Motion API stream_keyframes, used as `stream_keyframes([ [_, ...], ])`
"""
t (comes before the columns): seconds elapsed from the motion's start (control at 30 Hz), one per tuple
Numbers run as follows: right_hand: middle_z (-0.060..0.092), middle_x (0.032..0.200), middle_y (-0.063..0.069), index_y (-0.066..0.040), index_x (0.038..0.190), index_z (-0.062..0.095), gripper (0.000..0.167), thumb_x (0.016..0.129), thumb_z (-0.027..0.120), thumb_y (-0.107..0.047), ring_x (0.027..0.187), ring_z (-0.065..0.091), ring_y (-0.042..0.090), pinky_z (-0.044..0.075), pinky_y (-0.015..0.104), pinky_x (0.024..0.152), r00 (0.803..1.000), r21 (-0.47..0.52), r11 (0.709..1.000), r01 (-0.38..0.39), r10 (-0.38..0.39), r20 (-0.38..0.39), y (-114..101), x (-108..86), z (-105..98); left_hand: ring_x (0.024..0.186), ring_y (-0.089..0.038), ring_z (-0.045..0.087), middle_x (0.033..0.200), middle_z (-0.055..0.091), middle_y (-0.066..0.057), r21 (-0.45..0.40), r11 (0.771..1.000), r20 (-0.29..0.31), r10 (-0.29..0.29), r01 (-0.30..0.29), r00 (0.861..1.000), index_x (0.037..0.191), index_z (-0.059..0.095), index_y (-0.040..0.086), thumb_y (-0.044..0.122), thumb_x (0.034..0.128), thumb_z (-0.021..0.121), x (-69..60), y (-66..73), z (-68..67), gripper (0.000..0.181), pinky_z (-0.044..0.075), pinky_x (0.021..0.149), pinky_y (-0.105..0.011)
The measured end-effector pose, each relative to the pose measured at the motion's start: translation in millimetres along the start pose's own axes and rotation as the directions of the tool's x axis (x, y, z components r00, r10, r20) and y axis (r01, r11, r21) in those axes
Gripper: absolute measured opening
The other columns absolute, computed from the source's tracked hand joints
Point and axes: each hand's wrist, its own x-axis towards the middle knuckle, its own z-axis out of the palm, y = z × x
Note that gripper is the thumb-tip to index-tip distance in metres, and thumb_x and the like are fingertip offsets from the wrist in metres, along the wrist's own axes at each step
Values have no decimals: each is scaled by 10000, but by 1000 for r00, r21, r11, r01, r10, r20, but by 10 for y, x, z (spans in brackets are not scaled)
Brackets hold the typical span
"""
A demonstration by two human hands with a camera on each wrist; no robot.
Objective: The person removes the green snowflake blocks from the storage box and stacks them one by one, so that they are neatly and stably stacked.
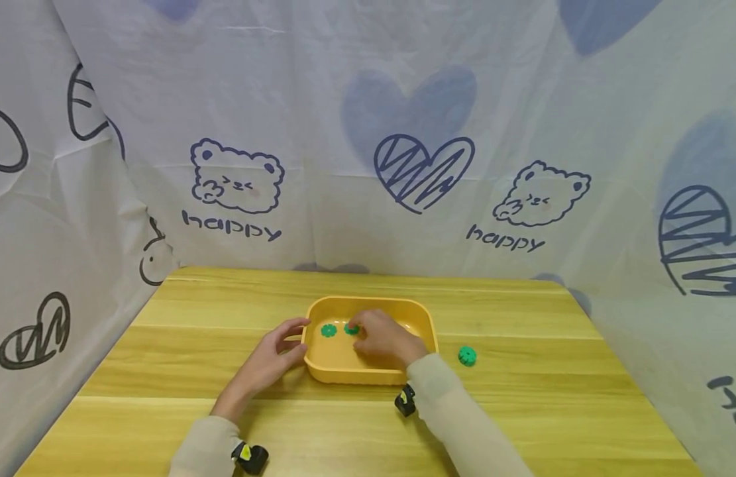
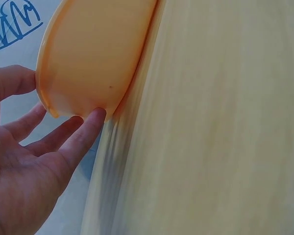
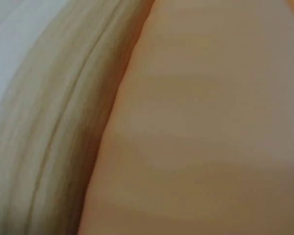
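An orange-yellow plastic tray (image 1: 368,377) with rounded corners stands on the table. My left hand (image 1: 271,358) is at its left end, and in the left wrist view the fingertips (image 2: 95,115) touch the outside of the end wall. Inside the tray, my right hand (image 1: 387,336) reaches down with thumb and index finger at a small green notched disc (image 1: 350,329), which it appears to pinch and partly covers. Another green notched disc (image 1: 328,330) lies flat on the tray floor to the left. The right wrist view shows the tray wall (image 3: 201,122) close up, without the hand.
To the right of the tray, a thicker green notched piece (image 1: 467,356) lies on the wooden table (image 1: 523,411). A printed white cloth (image 1: 332,218) hangs behind the table and along both sides. Each sleeve carries a small black wrist camera (image 1: 251,457).
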Motion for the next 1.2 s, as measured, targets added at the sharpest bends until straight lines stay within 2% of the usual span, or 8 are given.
stream_keyframes([
  [0.13, 733, 1225, 164, 30, 1218, 719, 324, 896, 697, 10, 988, 647, 239, 593, 403, 949, 1000, -29, 999, 23, -23, -4, 10, 40, 14, 1326, -465, 575, 1541, 476, -274, 0, 1000, -6, -4, 4, 1000, 1527, 452, 79, 96, 1035, 584, -5, 3, -1, 509, 541, 1096, -521],
  [0.37, 760, 1173, 135, 8, 1168, 753, 271, 900, 719, 39, 1055, 706, 264, 619, 375, 945, 999, -75, 996, 48, -49, -17, 48, 69, 63, 1330, -460, 572, 1544, 474, -274, -4, 1000, -4, -14, 14, 1000, 1533, 447, 75, 94, 1035, 583, -17, 21, 6, 516, 542, 1097, -513],
  [0.6, 770, 1118, 164, 32, 1117, 763, 210, 911, 724, 35, 1025, 735, 305, 636, 393, 911, 996, -42, 995, 88, -89, -16, 49, 31, 64, 1328, -463, 574, 1544, 472, -276, -1, 1000, -5, -16, 16, 1000, 1535, 448, 78, 96, 1033, 584, -16, 11, 8, 521, 563, 1075, -492],
  [0.87, 768, 1013, 110, -8, 1003, 778, 108, 898, 754, -1, 942, 711, 239, 621, 327, 846, 997, -33, 997, 71, -72, -15, 78, -32, 32, 1331, -470, 569, 1544, 466, -280, -10, 1000, -3, -12, 12, 1000, 1537, 445, 73, 86, 1034, 579, -14, 13, 14, 520, 579, 1055, -471],
  [1.2, 764, 999, 90, -19, 1013, 775, 143, 870, 768, -17, 850, 668, 142, 599, 227, 769, 999, -11, 999, 42, -42, -3, 109, -125, -17, 1332, -473, 568, 1544, 462, -285, -14, 1000, 3, -7, 7, 1000, 1536, 442, 67, 75, 1036, 576, -8, 15, 11, 518, 585, 1047, -455],
])
